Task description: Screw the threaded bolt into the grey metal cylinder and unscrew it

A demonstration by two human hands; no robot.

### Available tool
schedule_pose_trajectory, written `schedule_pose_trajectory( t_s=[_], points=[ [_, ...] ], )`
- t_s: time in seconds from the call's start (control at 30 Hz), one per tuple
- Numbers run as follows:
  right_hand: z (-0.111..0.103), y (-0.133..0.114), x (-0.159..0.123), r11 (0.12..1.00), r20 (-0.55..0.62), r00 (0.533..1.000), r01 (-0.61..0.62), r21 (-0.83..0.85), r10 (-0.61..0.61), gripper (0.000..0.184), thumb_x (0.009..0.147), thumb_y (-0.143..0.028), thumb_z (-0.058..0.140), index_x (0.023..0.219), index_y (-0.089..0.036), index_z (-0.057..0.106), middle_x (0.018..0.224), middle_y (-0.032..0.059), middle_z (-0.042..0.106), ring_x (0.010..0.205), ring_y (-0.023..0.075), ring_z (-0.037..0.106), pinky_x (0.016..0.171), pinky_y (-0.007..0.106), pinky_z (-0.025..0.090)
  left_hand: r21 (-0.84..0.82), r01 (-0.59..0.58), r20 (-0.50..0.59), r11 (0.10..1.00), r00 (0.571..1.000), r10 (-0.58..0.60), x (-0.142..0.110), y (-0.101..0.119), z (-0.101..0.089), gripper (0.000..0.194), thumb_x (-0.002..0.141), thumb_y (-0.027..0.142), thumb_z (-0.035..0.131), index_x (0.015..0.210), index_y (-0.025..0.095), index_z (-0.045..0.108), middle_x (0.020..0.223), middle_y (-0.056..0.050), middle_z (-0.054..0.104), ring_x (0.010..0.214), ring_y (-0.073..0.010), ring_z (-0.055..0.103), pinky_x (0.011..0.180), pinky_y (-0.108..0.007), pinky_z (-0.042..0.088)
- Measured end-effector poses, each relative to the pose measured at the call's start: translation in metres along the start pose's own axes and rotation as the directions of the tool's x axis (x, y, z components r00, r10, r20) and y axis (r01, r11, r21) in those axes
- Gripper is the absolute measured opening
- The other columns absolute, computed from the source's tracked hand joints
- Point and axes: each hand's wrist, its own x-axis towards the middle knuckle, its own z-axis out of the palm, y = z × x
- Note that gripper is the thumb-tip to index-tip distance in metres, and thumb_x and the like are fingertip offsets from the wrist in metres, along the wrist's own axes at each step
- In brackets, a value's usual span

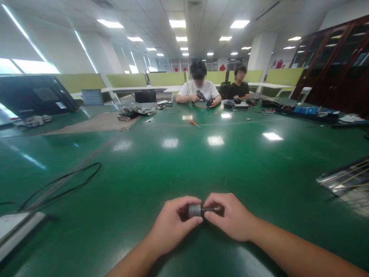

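Note:
Low in the head view, both my hands hold a small part that looks like a motor rotor. It has a grey metal cylinder and a thin dark shaft that points right. My left hand curls round the cylinder end, thumb below and fingers above. From the other side my right hand closes round the shaft, its thumb and fingertips near the cylinder's edge. The part lies sideways just over the green tabletop; whether it touches the surface I cannot tell. My fingers hide both of its ends.
A black cable loop lies to the left, above a white-edged object. An orange screwdriver rests farther off. Across the table a person in white holds a power drill. A metal-edged item is at right.

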Motion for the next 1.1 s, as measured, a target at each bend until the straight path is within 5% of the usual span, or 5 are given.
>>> schedule_pose_trajectory(
  t_s=[1.1],
  points=[
    [-0.0045,-0.0023,-0.0006,0.995,-0.027,0.999,0.029,-0.096,-0.031,0.009,0.084,-0.021,0.067,0.089,-0.021,0.075,0.077,-0.0018,0.072,0.069,0.0132,0.062,0.065,0.023,0.04,-0.045,0.021,-0.023,0.999,0.999,-0.022,0.002,-0.0019,0.0018,0.024,0.077,0.021,0.075,0.101,0.023,0.074,0.092,0.0,0.074,0.084,-0.0188,0.067,0.076,-0.026,0.049]
  ],
)
